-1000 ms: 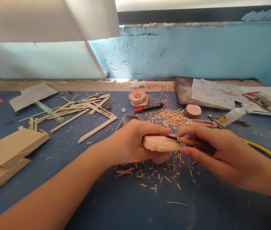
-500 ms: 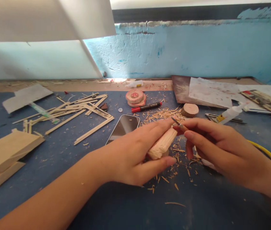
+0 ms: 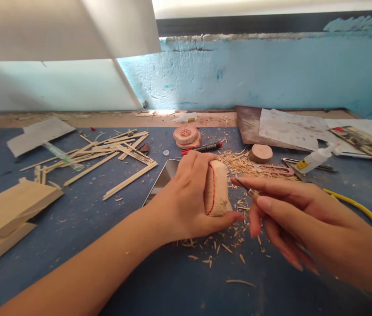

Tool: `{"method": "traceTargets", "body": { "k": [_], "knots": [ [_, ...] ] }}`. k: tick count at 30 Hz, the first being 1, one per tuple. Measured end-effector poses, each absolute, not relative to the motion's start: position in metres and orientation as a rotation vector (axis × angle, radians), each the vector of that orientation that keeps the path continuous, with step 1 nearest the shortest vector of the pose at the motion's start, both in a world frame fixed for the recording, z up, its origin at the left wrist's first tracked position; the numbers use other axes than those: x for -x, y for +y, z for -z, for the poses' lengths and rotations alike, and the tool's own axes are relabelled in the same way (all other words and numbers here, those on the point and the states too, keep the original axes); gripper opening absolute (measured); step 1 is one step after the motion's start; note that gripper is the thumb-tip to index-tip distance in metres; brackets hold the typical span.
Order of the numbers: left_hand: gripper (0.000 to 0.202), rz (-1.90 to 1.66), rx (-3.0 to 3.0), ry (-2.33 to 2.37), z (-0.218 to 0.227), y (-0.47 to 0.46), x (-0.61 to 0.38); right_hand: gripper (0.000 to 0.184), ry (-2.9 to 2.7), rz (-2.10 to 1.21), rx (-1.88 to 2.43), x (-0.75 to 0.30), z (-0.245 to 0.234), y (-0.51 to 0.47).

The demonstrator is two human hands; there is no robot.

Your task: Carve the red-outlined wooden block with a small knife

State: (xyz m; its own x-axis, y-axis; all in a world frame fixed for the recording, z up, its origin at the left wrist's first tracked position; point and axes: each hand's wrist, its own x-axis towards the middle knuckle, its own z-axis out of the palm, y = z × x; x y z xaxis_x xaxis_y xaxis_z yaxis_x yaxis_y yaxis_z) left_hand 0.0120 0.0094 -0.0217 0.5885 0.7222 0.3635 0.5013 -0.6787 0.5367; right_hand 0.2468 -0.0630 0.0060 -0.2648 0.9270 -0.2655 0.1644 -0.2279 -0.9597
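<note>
My left hand (image 3: 186, 193) is wrapped round a pale wood block (image 3: 219, 188) with a curved red line marked on its face. Its edge is turned toward my right. Just to the right, my right hand (image 3: 291, 210) pinches a slim carving tool (image 3: 247, 188) between thumb and fingers. The tool's thin dark tip points up and left, apart from the block; most of its handle is hidden in the palm. Wood shavings (image 3: 238, 163) lie behind and below the block. Partly covered by my left hand is a phone (image 3: 161, 177).
Behind stand wood slices with a red flower drawing (image 3: 186, 135), a red marker (image 3: 205, 147) and a bare wood slice (image 3: 260, 153). At right are a glue bottle (image 3: 314, 160) and a yellow cable (image 3: 359, 206). Thin sticks (image 3: 106, 151) and boards (image 3: 11, 206) lie at left.
The block has been turned in my left hand so its red-marked face shows. My right hand has drawn the tool away from it, uncovering a pink clip-like thing behind.
</note>
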Motion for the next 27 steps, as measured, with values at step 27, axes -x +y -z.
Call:
{"method": "traceTargets", "body": {
  "k": [27],
  "knots": [
    [0.073,-1.141,-2.419,1.466,0.029,-0.007,-0.027,0.061,-1.407,-1.53,1.377,-0.229,-0.008,-0.074]
  ]
}}
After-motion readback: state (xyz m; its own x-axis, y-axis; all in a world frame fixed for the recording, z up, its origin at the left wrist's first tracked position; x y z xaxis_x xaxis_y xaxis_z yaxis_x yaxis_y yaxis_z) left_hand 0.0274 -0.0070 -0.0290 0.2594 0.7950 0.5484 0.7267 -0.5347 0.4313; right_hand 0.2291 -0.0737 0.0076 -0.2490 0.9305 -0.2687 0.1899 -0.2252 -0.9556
